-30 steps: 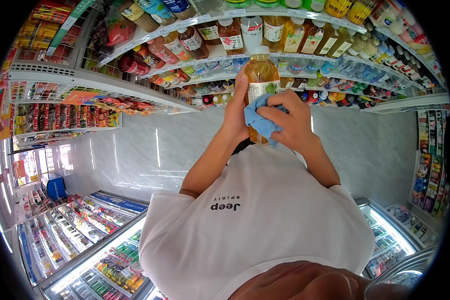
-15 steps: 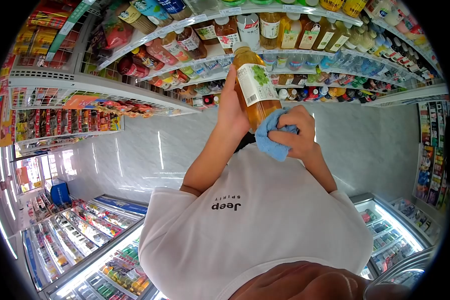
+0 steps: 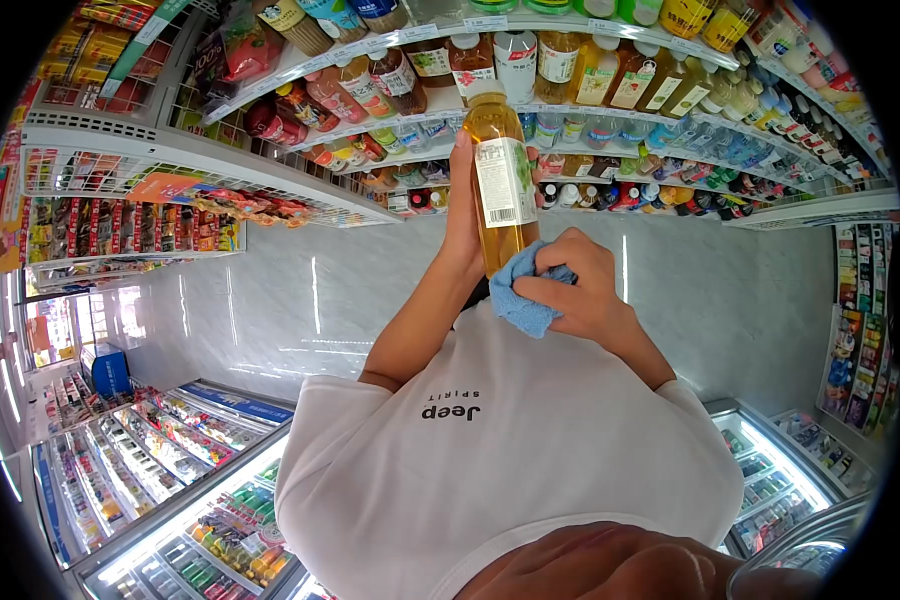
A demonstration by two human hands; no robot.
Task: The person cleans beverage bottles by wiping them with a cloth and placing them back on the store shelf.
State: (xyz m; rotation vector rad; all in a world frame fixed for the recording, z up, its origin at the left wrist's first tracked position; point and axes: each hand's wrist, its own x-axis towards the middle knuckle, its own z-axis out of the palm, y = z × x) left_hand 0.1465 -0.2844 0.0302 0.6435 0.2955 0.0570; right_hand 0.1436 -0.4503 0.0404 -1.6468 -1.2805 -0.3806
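My left hand (image 3: 460,215) is wrapped round a clear plastic drink bottle (image 3: 504,232), its fingertips showing at the far side. Yellow-brown liquid fills the bottle, and its pale cap points toward the shelves. A white label (image 3: 497,185) with small print, a barcode and a bit of green picture faces me. In my right hand (image 3: 592,285) a crumpled blue cloth (image 3: 526,305) is bunched between the fingers and pressed to the base end of the bottle. The base itself is hidden behind the cloth.
Ahead, curved-looking shelves (image 3: 560,108) carry rows of bottled drinks, with price tags along the edges. A white wire rack (image 3: 220,185) of packaged goods stands at left. Lit chillers (image 3: 215,530) lie behind me on both sides. Grey shiny floor (image 3: 360,285) surrounds me.
The bottle has turned about its length, bringing the label's barcode and print round to the middle, and it leans less. My right hand and the cloth have shifted slightly left and toward me.
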